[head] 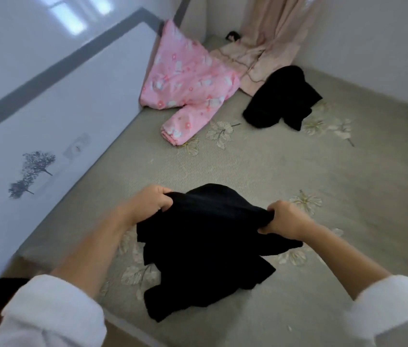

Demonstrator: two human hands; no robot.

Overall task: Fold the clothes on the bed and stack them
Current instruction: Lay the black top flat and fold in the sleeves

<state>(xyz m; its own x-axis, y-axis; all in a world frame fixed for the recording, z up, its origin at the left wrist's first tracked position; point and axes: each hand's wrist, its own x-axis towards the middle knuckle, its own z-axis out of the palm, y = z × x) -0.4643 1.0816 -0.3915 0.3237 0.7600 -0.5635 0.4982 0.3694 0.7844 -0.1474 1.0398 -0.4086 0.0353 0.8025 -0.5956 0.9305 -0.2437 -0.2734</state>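
Black garment (205, 246) pinched in both fists, left hand (154, 200), right hand (283, 220).

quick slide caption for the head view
Left hand and right hand grip a black garment on the bed; pink garment behind.

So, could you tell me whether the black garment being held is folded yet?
Not folded: the black garment hangs crumpled between the left grip and right grip, lower part rumpled on the bed.
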